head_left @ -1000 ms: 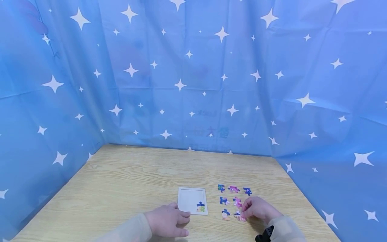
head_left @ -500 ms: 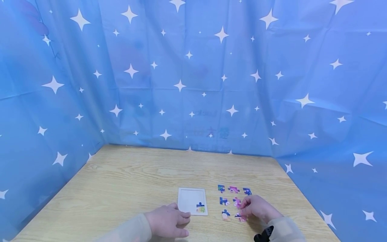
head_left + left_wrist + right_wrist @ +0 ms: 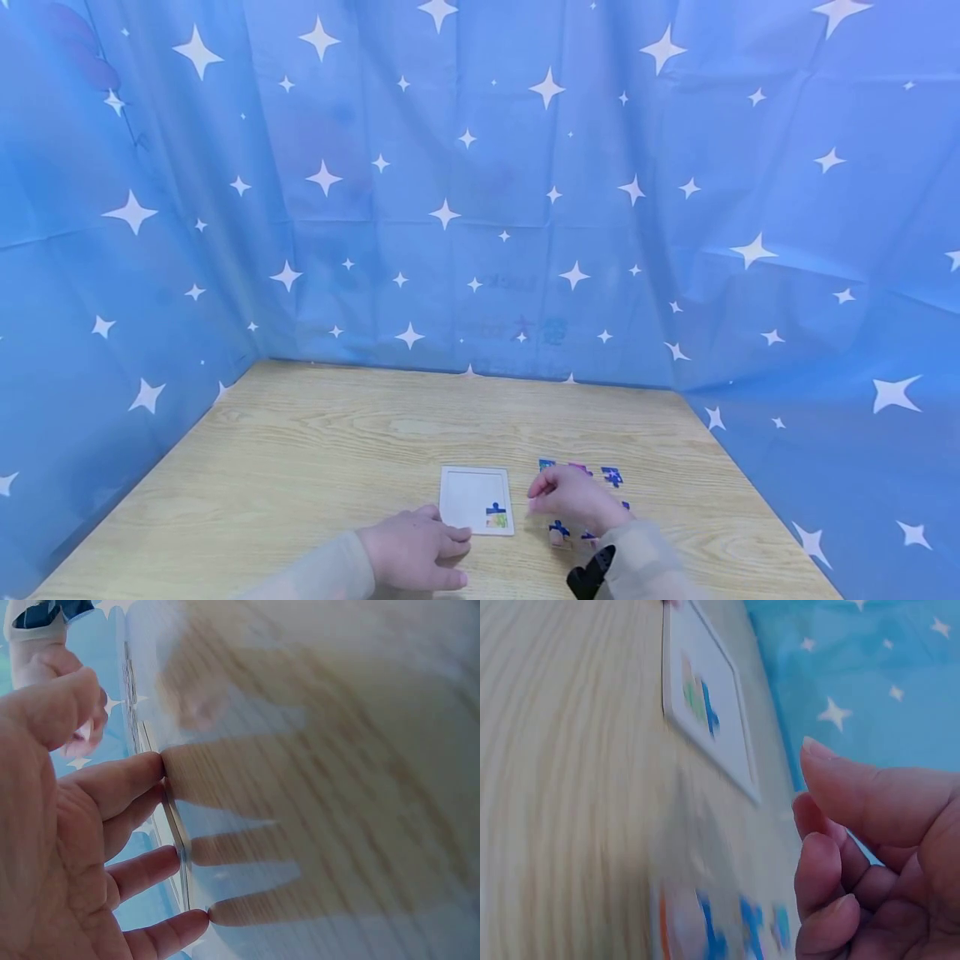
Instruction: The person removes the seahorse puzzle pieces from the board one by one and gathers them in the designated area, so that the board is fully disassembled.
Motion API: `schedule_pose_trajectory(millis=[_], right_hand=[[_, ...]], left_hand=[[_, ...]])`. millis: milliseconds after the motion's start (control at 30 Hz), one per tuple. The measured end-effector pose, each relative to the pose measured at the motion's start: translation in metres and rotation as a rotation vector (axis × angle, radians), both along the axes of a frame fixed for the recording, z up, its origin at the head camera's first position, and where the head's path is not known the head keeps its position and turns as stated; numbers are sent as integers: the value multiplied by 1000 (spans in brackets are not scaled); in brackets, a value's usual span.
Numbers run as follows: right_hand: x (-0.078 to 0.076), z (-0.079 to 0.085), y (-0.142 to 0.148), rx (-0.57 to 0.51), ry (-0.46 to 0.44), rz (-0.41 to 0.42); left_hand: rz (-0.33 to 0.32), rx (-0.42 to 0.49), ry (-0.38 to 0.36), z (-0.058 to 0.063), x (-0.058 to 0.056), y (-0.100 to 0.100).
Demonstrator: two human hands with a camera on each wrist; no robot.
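Note:
My left hand [image 3: 416, 550] lies near the lower left corner of a white puzzle tray [image 3: 463, 487], fingers extended and fingertips right at its edge. In the left wrist view those fingers [image 3: 150, 866] meet the glossy tabletop. One blue, yellow and green jigsaw piece [image 3: 497, 517] sits in the tray's lower right corner. My right hand [image 3: 577, 497] hovers right of the tray over loose jigsaw pieces, hiding some. Its fingers are loosely bent; in the right wrist view a gap shows between thumb [image 3: 847, 784] and forefinger, with no piece visible there.
Around the right hand lie several loose pieces, including a blue one [image 3: 612, 476] at upper right and a blue and peach one [image 3: 558, 533] at lower left. The wooden table [image 3: 360, 442] meets a blue star-printed curtain [image 3: 480, 200] at the back and sides.
My right hand has moved left and slightly away from me, from the lower right pieces toward the tray. The left hand has stayed in place.

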State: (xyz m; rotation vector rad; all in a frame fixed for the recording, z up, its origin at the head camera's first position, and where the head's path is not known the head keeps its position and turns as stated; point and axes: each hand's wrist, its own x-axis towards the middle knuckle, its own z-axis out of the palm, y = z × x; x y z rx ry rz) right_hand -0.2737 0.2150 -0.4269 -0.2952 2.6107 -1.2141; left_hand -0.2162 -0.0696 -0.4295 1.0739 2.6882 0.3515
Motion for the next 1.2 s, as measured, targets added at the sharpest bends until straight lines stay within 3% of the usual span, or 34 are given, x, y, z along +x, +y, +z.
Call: schedule_pose_trajectory(millis=[233,667,967,1200], right_hand=[[-4,-4,-33,-101,-28,30],[-8,-14,-55,105,40,1],[-5,-17,-60,93,67,-27],[-5,-20,-59,79,61,-32]], left_hand=[[-3,6,10,-1,0,0],[-22,11,27,-1,0,1],[-137,-50,185,-1,-3,7],[-159,-77,150,-5,-10,23]])
